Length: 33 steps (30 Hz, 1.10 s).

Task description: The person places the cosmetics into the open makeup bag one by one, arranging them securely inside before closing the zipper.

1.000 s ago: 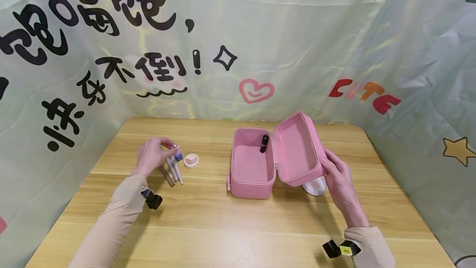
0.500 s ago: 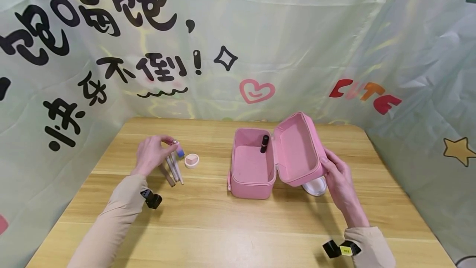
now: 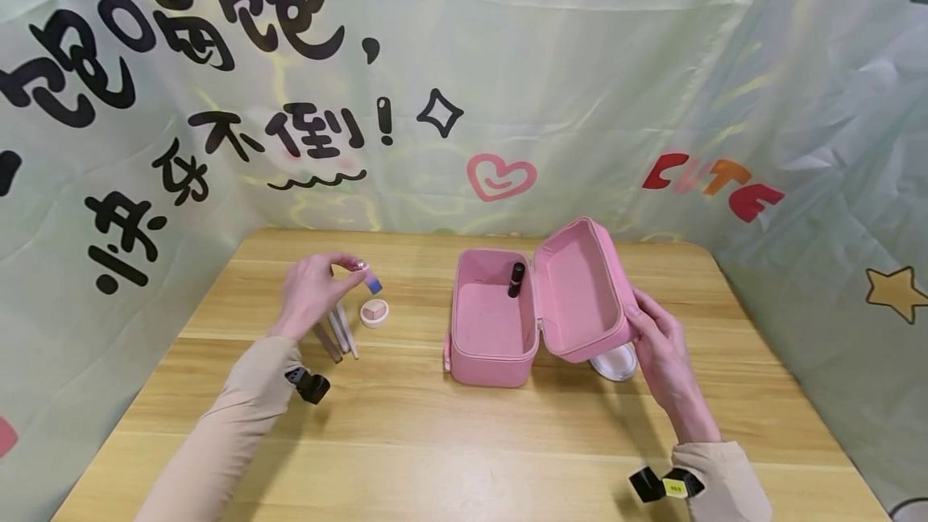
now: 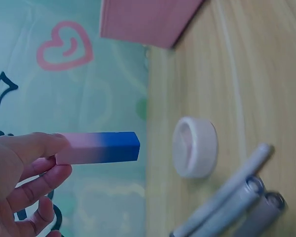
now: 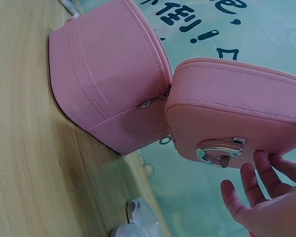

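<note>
Between thumb and fingertips, my left hand [image 3: 313,288] pinches a square-sided lipstick tube [image 4: 98,148], which fades from pink to blue. It is raised above the table in the left wrist view. Below and beside it stands a small round white tub [image 3: 374,312] with pinkish contents. Several slim pale pens [image 3: 344,330] lie partly hidden by that hand. My right hand [image 3: 661,345] grips the outer edge of the lid [image 3: 584,288] of a pink cosmetic case [image 3: 493,369], fingers against its outside. The lid leans open to the right. Inside the case rests a black tube [image 3: 515,280].
Partly under the lid, a round white-and-clear container [image 3: 615,362] lies on the wooden table [image 3: 435,457]. A metal-ringed handle [image 5: 220,152] is on the lid's outside. A printed cloth backdrop [image 3: 580,87] surrounds the table's back and sides.
My left hand has moved right and up with the lipstick tube, away from the pens and over toward the white tub. The right hand and the case have stayed where they were.
</note>
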### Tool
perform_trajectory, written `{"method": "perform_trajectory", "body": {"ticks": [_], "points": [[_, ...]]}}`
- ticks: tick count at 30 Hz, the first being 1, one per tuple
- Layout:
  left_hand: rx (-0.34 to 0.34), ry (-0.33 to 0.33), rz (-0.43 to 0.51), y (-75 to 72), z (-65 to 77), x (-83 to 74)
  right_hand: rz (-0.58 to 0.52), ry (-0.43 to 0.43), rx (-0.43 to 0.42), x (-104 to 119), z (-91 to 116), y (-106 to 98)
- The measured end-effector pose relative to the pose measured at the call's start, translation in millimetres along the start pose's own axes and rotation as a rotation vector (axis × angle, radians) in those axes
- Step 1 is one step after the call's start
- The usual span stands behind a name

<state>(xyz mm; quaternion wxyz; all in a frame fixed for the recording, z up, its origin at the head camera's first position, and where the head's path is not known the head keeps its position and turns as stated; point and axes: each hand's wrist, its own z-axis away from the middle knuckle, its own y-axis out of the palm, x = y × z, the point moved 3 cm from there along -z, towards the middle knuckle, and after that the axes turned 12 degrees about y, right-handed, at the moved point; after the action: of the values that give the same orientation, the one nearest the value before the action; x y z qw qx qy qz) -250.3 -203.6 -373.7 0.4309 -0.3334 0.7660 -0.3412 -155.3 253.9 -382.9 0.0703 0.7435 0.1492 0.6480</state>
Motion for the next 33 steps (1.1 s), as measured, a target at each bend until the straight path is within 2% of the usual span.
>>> {"method": "perform_trajectory", "body": {"ticks": [11, 29, 33], "points": [[-0.042, 0.082, 0.044, 3.0, -13.8, -30.0, -0.008, 0.016, -0.005, 0, 1, -1], [-0.047, 0.19, 0.021, 2.3, -35.4, -65.9, -0.009, 0.016, -0.007, 0, 0, -1], [-0.039, 0.196, 0.033, 2.2, -40.6, -75.5, -0.01, 0.016, -0.007, 0, 0, -1]]}}
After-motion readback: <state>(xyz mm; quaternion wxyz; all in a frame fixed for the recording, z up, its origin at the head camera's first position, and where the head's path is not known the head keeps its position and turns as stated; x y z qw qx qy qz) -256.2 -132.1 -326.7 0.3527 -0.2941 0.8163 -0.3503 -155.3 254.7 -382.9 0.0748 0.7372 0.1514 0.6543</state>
